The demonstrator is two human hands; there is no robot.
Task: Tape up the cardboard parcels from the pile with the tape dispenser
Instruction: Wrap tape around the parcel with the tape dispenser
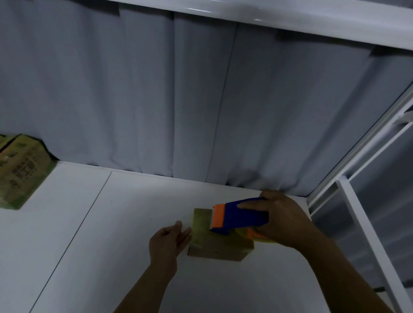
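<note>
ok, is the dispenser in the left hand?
No, the right hand grips the blue-and-orange tape dispenser on top of the parcel, while the left hand lies open at the parcel's left side.

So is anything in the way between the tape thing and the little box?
No, nothing visible. The tape dispenser in the right hand already rests on top of the parcel, and the left hand touches its left side.

Glossy tape on the cardboard parcel (217, 240); smooth plastic tape dispenser (240, 216); matt white table (114, 261); cloth curtain (181, 91).
</note>
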